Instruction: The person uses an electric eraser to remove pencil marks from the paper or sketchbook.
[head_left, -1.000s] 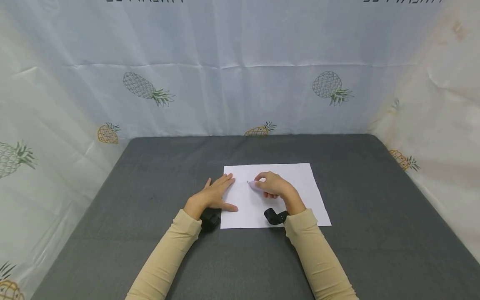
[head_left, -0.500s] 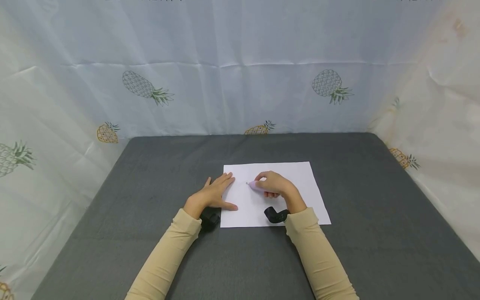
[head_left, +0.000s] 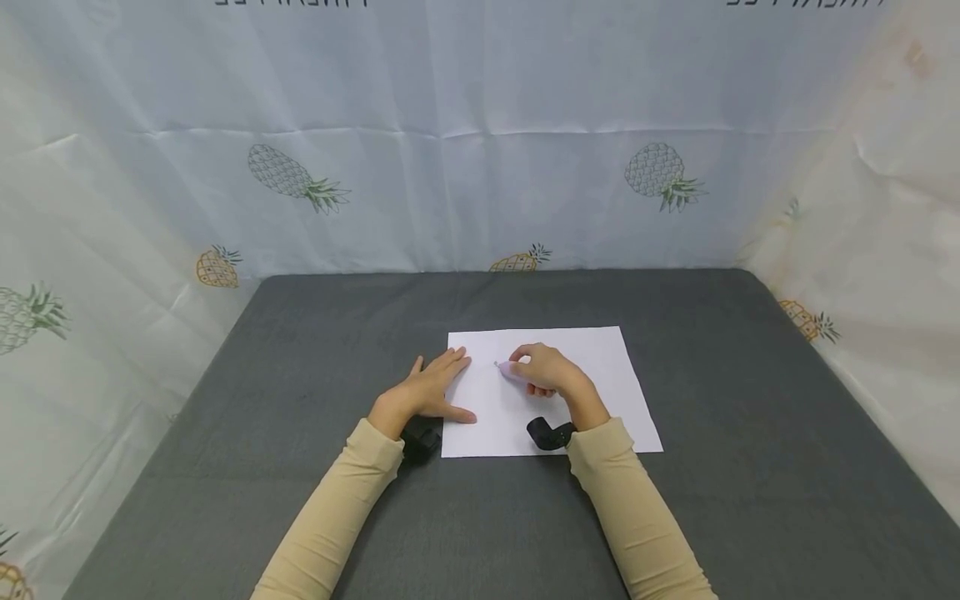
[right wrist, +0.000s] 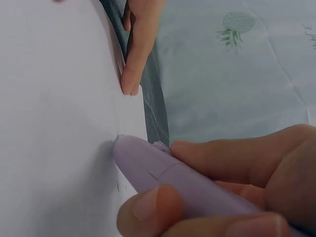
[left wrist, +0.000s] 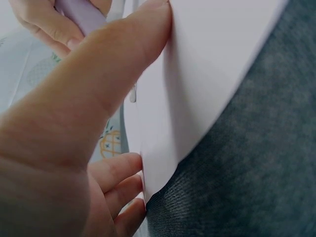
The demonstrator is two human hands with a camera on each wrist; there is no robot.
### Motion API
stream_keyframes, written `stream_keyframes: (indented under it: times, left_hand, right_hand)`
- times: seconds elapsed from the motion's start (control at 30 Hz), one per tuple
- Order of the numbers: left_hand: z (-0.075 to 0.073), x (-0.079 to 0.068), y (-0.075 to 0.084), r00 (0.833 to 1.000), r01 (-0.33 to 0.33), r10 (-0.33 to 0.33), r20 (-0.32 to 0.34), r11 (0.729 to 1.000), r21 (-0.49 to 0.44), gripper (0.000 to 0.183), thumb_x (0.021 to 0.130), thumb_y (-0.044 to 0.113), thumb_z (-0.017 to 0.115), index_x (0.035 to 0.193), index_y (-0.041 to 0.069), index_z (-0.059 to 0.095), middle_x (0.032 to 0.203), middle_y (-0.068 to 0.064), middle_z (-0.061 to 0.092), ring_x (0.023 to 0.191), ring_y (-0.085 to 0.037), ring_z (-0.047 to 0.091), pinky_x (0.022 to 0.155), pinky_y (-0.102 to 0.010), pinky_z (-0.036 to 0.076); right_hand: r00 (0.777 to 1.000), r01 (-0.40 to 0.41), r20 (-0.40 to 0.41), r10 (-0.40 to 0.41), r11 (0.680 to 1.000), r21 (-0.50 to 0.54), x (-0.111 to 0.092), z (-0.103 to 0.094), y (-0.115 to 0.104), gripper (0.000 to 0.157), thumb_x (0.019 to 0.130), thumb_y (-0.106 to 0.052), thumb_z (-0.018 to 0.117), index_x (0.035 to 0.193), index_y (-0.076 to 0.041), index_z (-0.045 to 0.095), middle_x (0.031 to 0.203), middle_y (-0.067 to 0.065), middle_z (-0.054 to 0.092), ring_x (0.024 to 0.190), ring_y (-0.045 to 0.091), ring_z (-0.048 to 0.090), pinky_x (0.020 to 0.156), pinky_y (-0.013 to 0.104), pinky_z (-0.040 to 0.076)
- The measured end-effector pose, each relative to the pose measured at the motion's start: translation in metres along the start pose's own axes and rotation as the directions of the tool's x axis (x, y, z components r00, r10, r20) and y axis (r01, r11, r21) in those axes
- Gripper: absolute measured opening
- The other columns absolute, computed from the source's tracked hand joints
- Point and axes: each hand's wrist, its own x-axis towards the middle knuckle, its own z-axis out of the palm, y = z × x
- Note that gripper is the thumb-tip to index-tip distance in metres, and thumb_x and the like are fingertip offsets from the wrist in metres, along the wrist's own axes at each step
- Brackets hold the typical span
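Observation:
A white sheet of paper (head_left: 600, 400) lies on the dark grey table. Spread over its left edge is my left hand (head_left: 427, 389), fingers and thumb extended, pressing the sheet. The left wrist view shows the thumb (left wrist: 143, 39) and fingertips on the paper. My right hand (head_left: 551, 371) pinches a lavender, thick pen-like tool (head_left: 512, 370) with a tapered end, tilted over the sheet's left half. A small raised piece on its side (right wrist: 160, 146) shows beside a fingertip in the right wrist view. I cannot tell whether the tip touches the paper. Short dark marks (right wrist: 118, 186) appear beside the tool.
Black wrist devices (head_left: 550, 433) sit by both cuffs, the right one over the paper's near edge. A pale curtain (head_left: 450, 192) printed with pineapples hangs behind and beside the table (head_left: 337, 333).

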Motion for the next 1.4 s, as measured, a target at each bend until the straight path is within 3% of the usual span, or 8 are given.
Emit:
stream_keyframes:
  times: [0.2,0.63,0.93,1.2,1.4]
  left_hand:
    - [0.000,0.000,0.002,1.000,-0.010,0.010,-0.010,1.000,-0.002,0.100,0.078,0.054,0.073,0.153,0.008,0.024,0.165,-0.009,0.014,0.155,-0.027,0.010,0.120,-0.065,0.003]
    - [0.000,0.003,0.001,1.000,0.006,-0.006,-0.010,1.000,0.005,0.099,0.079,0.051,0.073,0.154,0.010,0.023,0.165,-0.007,0.012,0.155,-0.026,0.009,0.121,-0.065,0.003]
    - [-0.001,0.001,0.002,1.000,-0.001,0.001,-0.005,1.000,0.002,0.100,0.079,0.051,0.074,0.154,0.010,0.022,0.165,-0.007,0.012,0.155,-0.026,0.008,0.120,-0.065,0.004]
    - [-0.001,0.000,0.002,1.000,0.000,0.000,-0.014,1.000,-0.002,0.099,0.079,0.051,0.073,0.154,0.010,0.022,0.165,-0.007,0.012,0.155,-0.026,0.009,0.121,-0.065,0.004]
    - [0.000,0.000,0.002,1.000,0.001,-0.001,-0.002,1.000,-0.001,0.099,0.080,0.051,0.073,0.154,0.010,0.022,0.165,-0.007,0.012,0.155,-0.026,0.009,0.121,-0.065,0.004]
  right_hand:
    - [0.998,0.012,0.055,-0.011,1.000,-0.026,-0.004,-0.005,0.002,0.033,0.096,-0.027,0.053,0.125,-0.013,0.059,0.053,0.001,0.051,0.043,0.010,0.039,0.042,0.019,0.033]
    - [0.999,-0.006,-0.053,0.007,0.999,0.036,0.005,-0.002,0.004,0.033,0.097,-0.025,0.052,0.125,-0.008,0.057,0.052,0.001,0.051,0.044,0.010,0.041,0.041,0.019,0.033]
    - [0.999,0.011,0.052,-0.009,1.000,-0.029,-0.002,-0.010,0.008,0.033,0.096,-0.025,0.052,0.126,-0.010,0.058,0.054,0.001,0.051,0.044,0.010,0.038,0.043,0.020,0.034]
    - [1.000,-0.012,-0.028,0.013,1.000,0.018,0.001,-0.010,0.007,0.034,0.097,-0.025,0.053,0.126,-0.008,0.056,0.053,0.001,0.050,0.044,0.010,0.040,0.042,0.019,0.033]
    - [0.999,-0.009,-0.038,0.009,1.000,0.010,0.003,-0.007,0.009,0.034,0.097,-0.025,0.053,0.126,-0.008,0.056,0.052,0.001,0.050,0.044,0.010,0.041,0.042,0.019,0.034]
